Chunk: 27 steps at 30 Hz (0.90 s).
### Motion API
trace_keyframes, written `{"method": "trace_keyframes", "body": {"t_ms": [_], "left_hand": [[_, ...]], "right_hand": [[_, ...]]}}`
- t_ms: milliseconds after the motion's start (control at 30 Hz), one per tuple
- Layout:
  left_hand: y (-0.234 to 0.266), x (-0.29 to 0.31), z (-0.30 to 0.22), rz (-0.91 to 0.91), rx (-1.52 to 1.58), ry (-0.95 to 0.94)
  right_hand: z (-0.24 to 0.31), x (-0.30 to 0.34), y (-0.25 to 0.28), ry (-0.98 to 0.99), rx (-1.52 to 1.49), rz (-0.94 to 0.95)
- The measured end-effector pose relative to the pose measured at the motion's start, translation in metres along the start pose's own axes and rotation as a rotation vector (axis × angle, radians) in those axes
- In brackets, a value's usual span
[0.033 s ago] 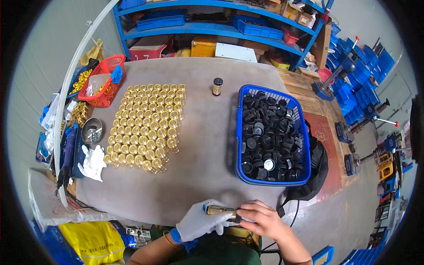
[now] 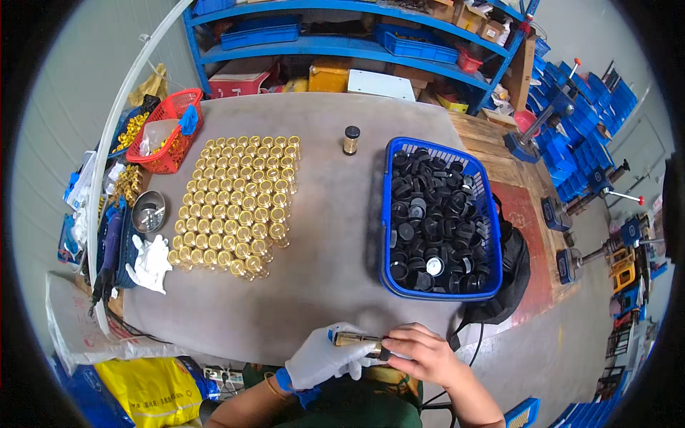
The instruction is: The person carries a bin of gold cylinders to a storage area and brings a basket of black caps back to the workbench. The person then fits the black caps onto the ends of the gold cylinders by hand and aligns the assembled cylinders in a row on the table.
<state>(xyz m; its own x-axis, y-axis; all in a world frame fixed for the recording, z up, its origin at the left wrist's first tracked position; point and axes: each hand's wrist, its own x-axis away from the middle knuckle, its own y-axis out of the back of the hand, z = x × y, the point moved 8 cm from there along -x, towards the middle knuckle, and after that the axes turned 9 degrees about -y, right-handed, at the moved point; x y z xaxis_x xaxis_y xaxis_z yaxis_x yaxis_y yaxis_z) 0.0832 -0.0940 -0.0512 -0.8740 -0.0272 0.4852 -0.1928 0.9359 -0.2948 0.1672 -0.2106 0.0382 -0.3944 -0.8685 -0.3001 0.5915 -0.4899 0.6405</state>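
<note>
In the head view, a small clear, gold-tinted jar (image 2: 354, 340) is held at the lower middle of the frame, just off the table's near edge. It lies on its side, its long axis running nearly level across the picture and dipping slightly to the right; the end with a black cap (image 2: 385, 350) points right. The left hand (image 2: 314, 359), in a white glove, is wrapped round the jar's body. The bare right hand (image 2: 428, 356) pinches the capped end between thumb and fingers.

Counted, there is one jar in the hands and one capped jar (image 2: 350, 141) standing upright at upper centre on the grey table (image 2: 325, 285). Left of centre stands one block of gold-rimmed jars (image 2: 235, 200), dozens, too crowded for a sure count. Right of centre is one blue basket (image 2: 444, 293) of heaped black caps (image 2: 428, 214), uncountable. On the left are one red basket (image 2: 171, 108), one metal bowl (image 2: 149, 212) and one crumpled white glove (image 2: 150, 262).
</note>
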Motion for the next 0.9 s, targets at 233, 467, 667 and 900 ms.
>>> {"method": "trace_keyframes", "body": {"t_ms": [233,467,667,900], "left_hand": [[-0.01,0.001,-0.022,-0.067,0.065,-0.275],[-0.009,0.002,-0.011,-0.021,0.031,-0.158],[-0.01,0.006,-0.019,-0.083,-0.122,-0.444],[-0.014,-0.001,-0.019,-0.068,-0.196,-0.453]], "right_hand": [[-0.042,0.013,-0.01,-0.619,-0.468,0.077],[-0.024,0.005,0.002,-0.23,-0.264,0.011],[-0.034,0.006,-0.006,-0.422,-0.14,0.155],[-0.039,0.003,-0.005,-0.392,-0.206,0.148]]}}
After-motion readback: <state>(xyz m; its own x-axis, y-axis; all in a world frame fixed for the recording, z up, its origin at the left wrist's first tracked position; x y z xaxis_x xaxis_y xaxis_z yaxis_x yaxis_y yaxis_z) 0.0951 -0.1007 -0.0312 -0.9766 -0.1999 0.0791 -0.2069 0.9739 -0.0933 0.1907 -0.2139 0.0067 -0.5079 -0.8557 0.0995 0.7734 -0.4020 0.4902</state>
